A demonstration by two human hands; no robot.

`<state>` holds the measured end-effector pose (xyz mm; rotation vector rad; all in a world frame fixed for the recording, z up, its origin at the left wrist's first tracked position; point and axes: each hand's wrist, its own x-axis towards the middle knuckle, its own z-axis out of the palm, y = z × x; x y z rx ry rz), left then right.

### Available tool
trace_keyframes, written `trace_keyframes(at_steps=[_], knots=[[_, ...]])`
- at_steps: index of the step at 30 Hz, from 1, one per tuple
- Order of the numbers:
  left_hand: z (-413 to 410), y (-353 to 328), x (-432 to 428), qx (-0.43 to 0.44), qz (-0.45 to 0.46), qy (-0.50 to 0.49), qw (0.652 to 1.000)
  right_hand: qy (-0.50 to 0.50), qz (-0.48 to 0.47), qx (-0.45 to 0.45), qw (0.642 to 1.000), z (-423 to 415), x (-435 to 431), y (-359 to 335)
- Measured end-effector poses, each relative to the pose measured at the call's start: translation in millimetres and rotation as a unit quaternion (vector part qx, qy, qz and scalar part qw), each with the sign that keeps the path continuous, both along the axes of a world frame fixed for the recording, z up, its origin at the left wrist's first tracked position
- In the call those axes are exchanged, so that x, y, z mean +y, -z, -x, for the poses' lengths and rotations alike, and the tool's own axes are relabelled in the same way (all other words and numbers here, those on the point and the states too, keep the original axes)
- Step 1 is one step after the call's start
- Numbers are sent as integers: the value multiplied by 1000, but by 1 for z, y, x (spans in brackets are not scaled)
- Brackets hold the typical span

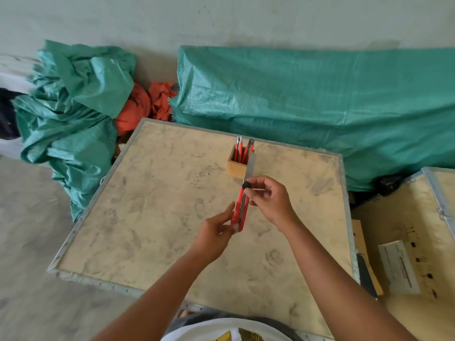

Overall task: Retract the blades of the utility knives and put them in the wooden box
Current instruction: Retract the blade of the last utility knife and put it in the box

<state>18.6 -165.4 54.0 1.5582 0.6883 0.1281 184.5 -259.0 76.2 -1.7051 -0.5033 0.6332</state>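
Fingers (251,190) of our right hand (269,201) pinch the black slider knob (246,185) of the red utility knife (240,210), while our left hand (216,231) closes around its butt end. Beyond the knob the blade (250,166) is out, pointing away towards the wooden box (237,167), which stands on the bench (152,217) just past the blade tip and already holds other red knives (242,150). We should draw the knob back towards the left hand, steadily, keeping every fingertip off the blade edge, until the steel is fully housed. No brand or writing on the knife is readable.
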Motion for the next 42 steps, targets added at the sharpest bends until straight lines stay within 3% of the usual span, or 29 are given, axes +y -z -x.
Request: trace_keyframes(at_steps=[8,18,23,29,35,42], knots=[[12,-28,16,-36,66,-1,997,29,-27,-15,999,8,13,-32],[7,-57,38,-93,77,-10,993,-114,52,-132,983,26,6,-46],[6,-62,38,-99,71,6,993,-130,66,-184,972,26,1,-57],[0,-66,34,-108,68,11,992,-71,85,-233,966,33,-2,-61],[-6,-68,28,-108,68,15,992,-98,81,-213,969,26,-11,-63],[-17,-66,21,-102,64,23,992,-55,88,-247,963,22,-17,-60]])
